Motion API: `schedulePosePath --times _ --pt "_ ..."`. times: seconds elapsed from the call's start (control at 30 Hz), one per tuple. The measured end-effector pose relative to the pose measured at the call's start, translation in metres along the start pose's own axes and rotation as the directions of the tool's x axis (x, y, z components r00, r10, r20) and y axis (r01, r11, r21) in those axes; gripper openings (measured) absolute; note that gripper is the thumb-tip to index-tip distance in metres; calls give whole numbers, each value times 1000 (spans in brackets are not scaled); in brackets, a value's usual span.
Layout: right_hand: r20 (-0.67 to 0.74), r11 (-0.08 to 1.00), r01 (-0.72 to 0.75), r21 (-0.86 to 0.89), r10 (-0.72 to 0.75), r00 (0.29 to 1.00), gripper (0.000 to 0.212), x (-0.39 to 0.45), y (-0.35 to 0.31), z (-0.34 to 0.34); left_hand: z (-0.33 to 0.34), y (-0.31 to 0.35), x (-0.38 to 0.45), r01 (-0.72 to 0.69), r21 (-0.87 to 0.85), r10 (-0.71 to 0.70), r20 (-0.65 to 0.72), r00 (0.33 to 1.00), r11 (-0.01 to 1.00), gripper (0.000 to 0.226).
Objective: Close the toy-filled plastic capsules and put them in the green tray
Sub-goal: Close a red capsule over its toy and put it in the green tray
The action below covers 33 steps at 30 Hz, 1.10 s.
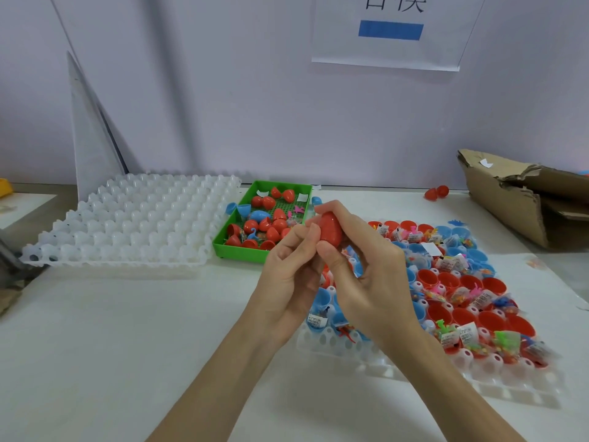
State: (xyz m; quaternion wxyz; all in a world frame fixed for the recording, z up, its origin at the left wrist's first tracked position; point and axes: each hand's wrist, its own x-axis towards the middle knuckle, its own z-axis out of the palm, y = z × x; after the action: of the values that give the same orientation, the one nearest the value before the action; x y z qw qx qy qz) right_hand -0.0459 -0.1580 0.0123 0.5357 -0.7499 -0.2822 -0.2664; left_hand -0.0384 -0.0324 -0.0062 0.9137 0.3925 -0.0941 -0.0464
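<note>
A red capsule (330, 227) is held up above the table, gripped between the thumb and fingers of my right hand (360, 269). My left hand (290, 269) is beside it with its fingertips touching the capsule's left side. Behind the hands lies the green tray (237, 250), holding several red capsules, a blue one and a few loose toys. Under my right hand a white holder tray (398, 371) carries several open red and blue capsule halves (459, 282) with wrapped toys in them.
An empty white holder tray (134, 224) lies at the left. Open blue capsule halves (237, 209) lie beside the green tray. A torn cardboard box (522, 199) stands at the back right, with a loose red capsule (436, 192) near it. A wall closes the back.
</note>
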Motion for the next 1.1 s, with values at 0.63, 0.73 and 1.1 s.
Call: schedulePosePath --times 0.63,0.73,1.1 --pt "-95 995 -54 85 62 994 34 -1 -4 10 6 -7 -3 -11 24 11 -16 1000 1000 30" --pt "-100 997 -63 39 66 993 35 1 -4 6 5 -7 -3 -14 58 16 -29 999 998 35" --pt "-188 984 42 -173 -75 979 39 2 -3 0 5 -3 -3 -31 102 31 -2 1000 994 34"
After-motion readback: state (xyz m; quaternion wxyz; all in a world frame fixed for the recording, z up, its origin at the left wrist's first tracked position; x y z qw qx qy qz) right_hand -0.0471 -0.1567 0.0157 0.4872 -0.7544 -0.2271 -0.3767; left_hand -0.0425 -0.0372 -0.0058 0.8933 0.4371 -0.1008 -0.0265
